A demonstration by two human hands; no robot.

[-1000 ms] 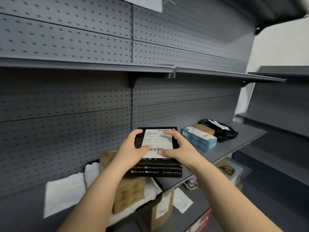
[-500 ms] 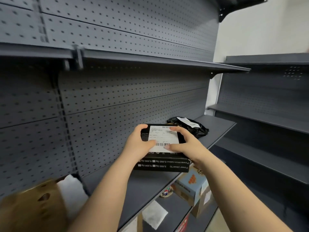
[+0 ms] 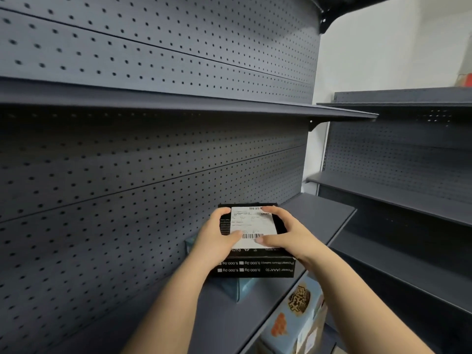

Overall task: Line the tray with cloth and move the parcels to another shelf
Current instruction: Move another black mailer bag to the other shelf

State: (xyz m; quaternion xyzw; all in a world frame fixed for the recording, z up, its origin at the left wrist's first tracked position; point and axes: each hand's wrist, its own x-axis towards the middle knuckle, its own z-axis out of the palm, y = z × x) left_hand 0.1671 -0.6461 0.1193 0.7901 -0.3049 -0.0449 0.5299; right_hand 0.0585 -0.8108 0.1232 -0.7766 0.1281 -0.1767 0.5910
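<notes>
Black parcel (image 3: pixel 255 270), white label (image 3: pixel 251 226) uppermost, sits toward 6 o'clock of centre, over a teal box (image 3: pixel 237 288) on the grey shelf (image 3: pixel 320 218). Left hand (image 3: pixel 214 241) grips its 9 o'clock edge and right hand (image 3: pixel 287 237) its 3 o'clock edge, fingers curled.

Moved: the black box (image 3: pixel 255 269), held between left hand (image 3: pixel 217 241) and right hand (image 3: pixel 286 238), has travelled right along the shelf (image 3: pixel 319 218). It is now over the teal box (image 3: pixel 231 290), which lay to its right a second ago. The cloth-lined tray, brown parcel and black bag are out of view.
</notes>
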